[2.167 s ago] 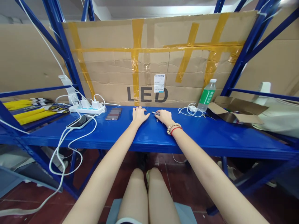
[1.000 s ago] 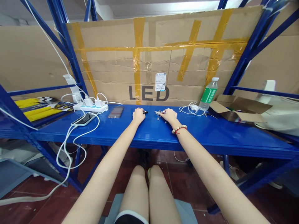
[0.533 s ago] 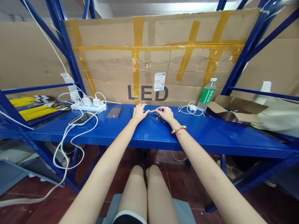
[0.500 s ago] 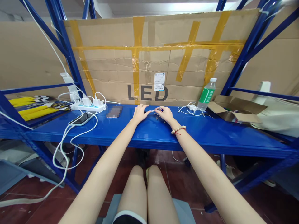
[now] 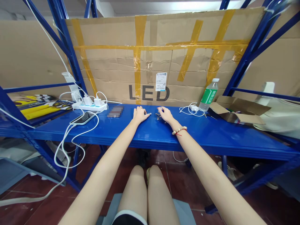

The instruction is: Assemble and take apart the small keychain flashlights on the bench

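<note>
Both my hands rest on the blue metal shelf in front of the taped cardboard sheet marked LED. My left hand has its fingers curled, and a thin silver piece sticks out of them to the right. My right hand, with a bead bracelet on its wrist, is curled in a pinch on something tiny that I cannot make out. A few small metal parts lie on the shelf between the two hands.
A white power strip with chargers and a phone on a cable lie at the left. At the right are a coiled white cable, a green-labelled water bottle and an open cardboard box. Yellow packs fill the far-left shelf.
My hands have drawn slightly apart. The silver piece that spanned both hands now shows only at my left fingers, and my right fingers have curled in closer.
</note>
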`<state>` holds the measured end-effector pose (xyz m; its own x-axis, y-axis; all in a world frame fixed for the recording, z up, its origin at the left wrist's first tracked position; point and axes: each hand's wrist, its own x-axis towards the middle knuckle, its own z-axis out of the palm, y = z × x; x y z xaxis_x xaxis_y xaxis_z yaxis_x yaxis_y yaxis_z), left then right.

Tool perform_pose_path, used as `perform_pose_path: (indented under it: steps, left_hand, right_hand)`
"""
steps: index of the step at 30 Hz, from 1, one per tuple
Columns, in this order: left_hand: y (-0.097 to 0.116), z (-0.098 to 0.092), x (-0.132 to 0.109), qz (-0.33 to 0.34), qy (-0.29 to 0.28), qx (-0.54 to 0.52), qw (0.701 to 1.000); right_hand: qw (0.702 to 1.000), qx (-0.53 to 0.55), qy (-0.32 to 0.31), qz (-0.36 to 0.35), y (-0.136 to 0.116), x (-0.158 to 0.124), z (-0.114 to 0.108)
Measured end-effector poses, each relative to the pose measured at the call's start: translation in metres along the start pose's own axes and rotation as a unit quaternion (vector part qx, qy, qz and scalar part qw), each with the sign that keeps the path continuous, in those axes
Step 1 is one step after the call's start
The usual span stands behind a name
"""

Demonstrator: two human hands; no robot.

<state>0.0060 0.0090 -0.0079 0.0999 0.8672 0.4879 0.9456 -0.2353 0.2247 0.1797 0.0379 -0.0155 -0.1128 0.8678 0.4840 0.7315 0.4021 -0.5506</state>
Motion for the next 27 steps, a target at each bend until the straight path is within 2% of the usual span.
perform_pose_path:
  steps: [4, 8, 14, 22, 27]
  left_hand:
    - [0.000, -0.001, 0.000, -0.010, 0.015, 0.000, 1.000]
    - [0.006, -0.002, 0.001, 0.045, 0.007, -0.024, 0.999]
    - [0.011, -0.001, 0.004, 0.114, -0.017, -0.043, 0.992]
    - [0.001, 0.002, 0.008, 0.113, -0.016, -0.045, 0.992]
    - [0.001, 0.002, 0.007, 0.107, -0.016, -0.058, 0.992]
  right_hand:
    - [1.000, 0.011, 0.008, -0.016, 0.001, 0.002, 0.000]
    - [0.998, 0.032, 0.013, -0.056, -0.006, 0.000, -0.003]
    - [0.991, 0.064, -0.050, -0.103, -0.017, -0.003, -0.002]
    - [0.996, -0.003, -0.082, -0.044, -0.010, -0.008, -0.006]
    - [0.992, -0.016, -0.111, -0.051, -0.011, -0.009, -0.006]
